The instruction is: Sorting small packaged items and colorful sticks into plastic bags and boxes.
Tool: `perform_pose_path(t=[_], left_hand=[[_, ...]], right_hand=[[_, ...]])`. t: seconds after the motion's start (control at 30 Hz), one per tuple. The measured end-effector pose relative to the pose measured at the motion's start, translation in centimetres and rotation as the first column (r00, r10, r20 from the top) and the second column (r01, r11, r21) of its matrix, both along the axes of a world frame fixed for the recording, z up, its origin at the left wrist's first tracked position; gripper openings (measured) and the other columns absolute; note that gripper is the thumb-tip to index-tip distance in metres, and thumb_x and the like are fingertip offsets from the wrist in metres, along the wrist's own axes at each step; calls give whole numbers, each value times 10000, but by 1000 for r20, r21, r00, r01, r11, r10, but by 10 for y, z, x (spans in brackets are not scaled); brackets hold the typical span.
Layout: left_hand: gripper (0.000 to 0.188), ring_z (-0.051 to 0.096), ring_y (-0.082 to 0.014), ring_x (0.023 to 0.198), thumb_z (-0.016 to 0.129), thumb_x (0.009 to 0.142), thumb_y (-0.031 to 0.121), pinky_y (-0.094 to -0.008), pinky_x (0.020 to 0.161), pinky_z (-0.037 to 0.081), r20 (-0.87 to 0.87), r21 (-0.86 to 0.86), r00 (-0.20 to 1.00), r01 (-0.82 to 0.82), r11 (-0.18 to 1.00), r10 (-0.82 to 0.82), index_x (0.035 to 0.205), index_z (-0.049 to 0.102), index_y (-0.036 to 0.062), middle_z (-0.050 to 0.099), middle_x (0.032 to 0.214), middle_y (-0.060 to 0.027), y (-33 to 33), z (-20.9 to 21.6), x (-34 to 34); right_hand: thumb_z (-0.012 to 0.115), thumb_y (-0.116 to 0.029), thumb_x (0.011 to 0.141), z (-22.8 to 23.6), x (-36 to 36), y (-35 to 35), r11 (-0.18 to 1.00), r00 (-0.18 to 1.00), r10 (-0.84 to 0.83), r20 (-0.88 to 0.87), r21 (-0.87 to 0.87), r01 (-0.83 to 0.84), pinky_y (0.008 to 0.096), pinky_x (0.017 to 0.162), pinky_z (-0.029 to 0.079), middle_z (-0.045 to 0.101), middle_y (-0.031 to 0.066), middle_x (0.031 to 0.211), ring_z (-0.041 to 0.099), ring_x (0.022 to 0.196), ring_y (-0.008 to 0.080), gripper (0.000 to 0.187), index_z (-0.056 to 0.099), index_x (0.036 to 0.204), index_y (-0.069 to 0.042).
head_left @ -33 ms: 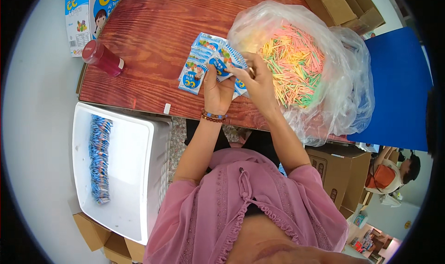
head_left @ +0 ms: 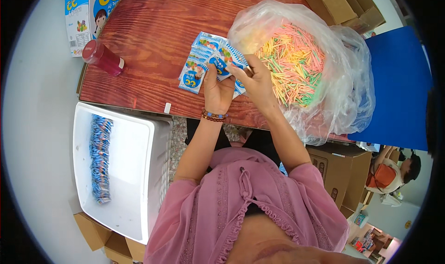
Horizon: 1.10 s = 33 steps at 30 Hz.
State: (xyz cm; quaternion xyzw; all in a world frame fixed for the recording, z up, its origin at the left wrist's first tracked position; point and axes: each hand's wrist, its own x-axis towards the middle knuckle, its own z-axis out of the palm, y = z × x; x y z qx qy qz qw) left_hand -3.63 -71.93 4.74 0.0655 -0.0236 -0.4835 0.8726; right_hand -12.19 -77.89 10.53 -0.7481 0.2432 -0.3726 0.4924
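Observation:
Above the table's near edge, my left hand is closed on a small blue-and-white candy packet, its thumb on the front. My right hand pinches the right side of the same packet, with the fingertips partly hidden behind it. Just left of and under the hands, several matching packets lie overlapped on the wooden table. Right of my right hand, a large clear plastic bag lies open, full of short candy sticks in pink, yellow and green.
A white bin at the lower left holds a long row of packets. A red-lidded jar stands near the table's left edge, beside printed boxes. Cardboard boxes and a blue panel are rightward; another person is farther off.

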Motion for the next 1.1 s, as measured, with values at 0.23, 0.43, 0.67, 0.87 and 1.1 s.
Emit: perform_pose_path(t=[0.23,0.43,0.67,0.87,1.1], left_hand=[[181,657,-141,908,621,905,44,-295,809,536,205,263,976,-123,957,69,1084,639,41,681,1028,-49,20,-3,12],[199,650,-147,934,629,903,53,-303,812,540,200,355,973,-180,917,113,1101,624,30,667,1070,-57,25,-7,11],[244,632,-153,993,614,912,50,-324,862,534,255,357,959,-212,910,123,1154,588,44,639,1135,-60,35,-10,19],[180,639,-147,967,599,933,86,-300,826,531,245,378,954,-261,888,176,1094,613,7,644,1118,-83,47,-5,26],[248,574,-181,1048,581,938,113,-295,898,445,889,381,454,-807,451,61,1162,594,7,612,1131,-99,84,-19,45]], right_hand=[[667,-135,884,10,6,-9,888,975,214,64,403,-221,240,677,476,665,54,885,601,785,78,190,667,999,17],[663,-136,888,-21,12,-15,925,979,204,17,325,-198,223,689,484,685,62,845,616,783,76,179,678,979,18],[649,-103,895,-6,16,-6,934,982,184,42,303,-188,237,726,502,697,69,861,648,863,93,196,641,1039,30],[608,-95,918,-21,26,-11,916,948,310,-66,289,-279,226,728,501,703,74,858,652,819,92,144,658,990,20],[650,-158,863,-69,68,-11,961,918,270,-292,23,-276,312,742,511,703,145,860,680,807,206,251,645,1012,43]])
